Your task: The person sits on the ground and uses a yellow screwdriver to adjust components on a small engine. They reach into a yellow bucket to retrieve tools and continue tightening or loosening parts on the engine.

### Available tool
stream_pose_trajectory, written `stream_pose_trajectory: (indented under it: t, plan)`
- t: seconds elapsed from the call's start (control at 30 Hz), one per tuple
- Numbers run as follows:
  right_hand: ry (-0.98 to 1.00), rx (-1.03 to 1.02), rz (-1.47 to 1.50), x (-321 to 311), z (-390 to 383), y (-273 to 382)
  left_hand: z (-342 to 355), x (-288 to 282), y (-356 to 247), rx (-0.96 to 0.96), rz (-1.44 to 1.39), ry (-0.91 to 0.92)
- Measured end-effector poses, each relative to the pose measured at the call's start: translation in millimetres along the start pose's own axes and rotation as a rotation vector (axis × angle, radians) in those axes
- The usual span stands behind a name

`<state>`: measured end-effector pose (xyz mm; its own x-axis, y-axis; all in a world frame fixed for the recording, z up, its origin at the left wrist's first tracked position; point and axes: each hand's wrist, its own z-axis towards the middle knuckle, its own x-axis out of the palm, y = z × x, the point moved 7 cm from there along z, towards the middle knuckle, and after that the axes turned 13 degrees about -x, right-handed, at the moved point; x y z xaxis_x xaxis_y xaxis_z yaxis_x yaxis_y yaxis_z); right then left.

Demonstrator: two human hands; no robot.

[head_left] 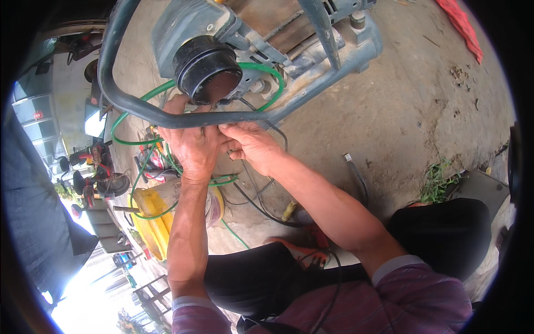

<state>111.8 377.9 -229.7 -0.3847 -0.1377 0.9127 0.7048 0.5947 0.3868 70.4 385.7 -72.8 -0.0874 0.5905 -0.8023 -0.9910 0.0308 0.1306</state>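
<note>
**Two hands at the frame of a grey machine**

Rough concrete ground [400,111] fills the scene, cracked and dusty, with a patch of weeds [436,183] toward the right. From the lower edge both forearms reach up to a grey tubular frame bar [222,118] that runs roughly left to right across the view, curving up at its left end. The left hand [192,142] lies just under this bar, fingers curled up against it; the right hand [250,145] sits beside it, fingertips pinched together where the two hands meet — what they pinch is too small to tell.

Just above the hands sits the grey machine [261,33], its round black cap [207,69] facing down toward the camera. A green hose [267,75] loops around behind the hands and trails down left — over a yellow container [150,222]. Black cables [261,209] run across the ground below the right wrist. Red cloth [461,25] lies at the upper right.
</note>
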Motion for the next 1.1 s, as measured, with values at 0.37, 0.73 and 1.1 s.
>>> stream_pose_trajectory:
  t: [0.37,0.73,1.1]
  plan:
    - [-0.165,-0.166,0.494,25.6,23.3,-9.1,-1.6,3.0,8.9,-0.155,-0.182,0.113]
    - [-0.362,-0.255,0.577,33.5,32.6,-2.1,-2.9,9.4,16.3,-0.352,-0.274,0.166]
    - [-0.254,-0.175,0.396,44.9,20.5,10.3,-1.7,-2.7,29.7,-0.268,-0.240,0.155]
